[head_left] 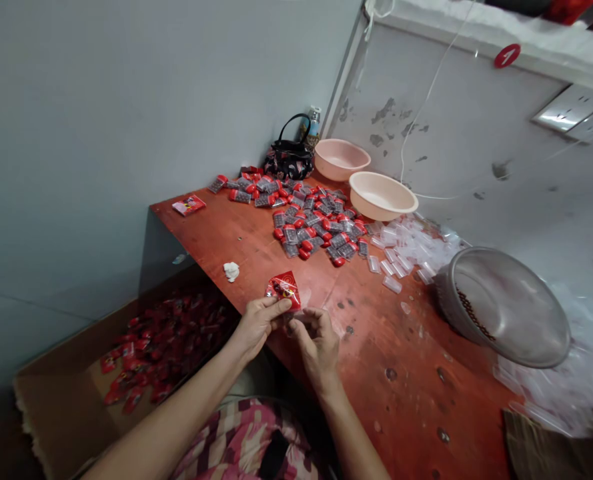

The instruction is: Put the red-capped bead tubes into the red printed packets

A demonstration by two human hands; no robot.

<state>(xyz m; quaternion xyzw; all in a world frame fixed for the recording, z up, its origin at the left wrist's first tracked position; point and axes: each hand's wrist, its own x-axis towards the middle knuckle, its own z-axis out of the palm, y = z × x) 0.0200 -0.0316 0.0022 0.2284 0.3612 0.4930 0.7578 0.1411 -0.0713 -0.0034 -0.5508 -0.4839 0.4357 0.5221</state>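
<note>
My left hand (260, 325) pinches a small red printed packet (285, 287) between thumb and fingers, just above the near edge of the table. Right beside it, my right hand (321, 343) has its fingers closed at the packet's lower end. Something small and partly see-through shows between the two hands, but the fingers hide most of it. Beyond them lies a pile of small clear boxes with red caps (321, 227) and dark contents. A crumpled white tissue (231, 271) rests left of the packet.
Below the table's left edge, a cardboard box (56, 413) holds many red packets. Empty clear boxes (401, 247) lie near two plastic basins (382, 198) (343, 157). A metal bowl (516, 307) with brown beads stands right. A flat red packet (189, 205) and handbag (289, 160) sit farther back.
</note>
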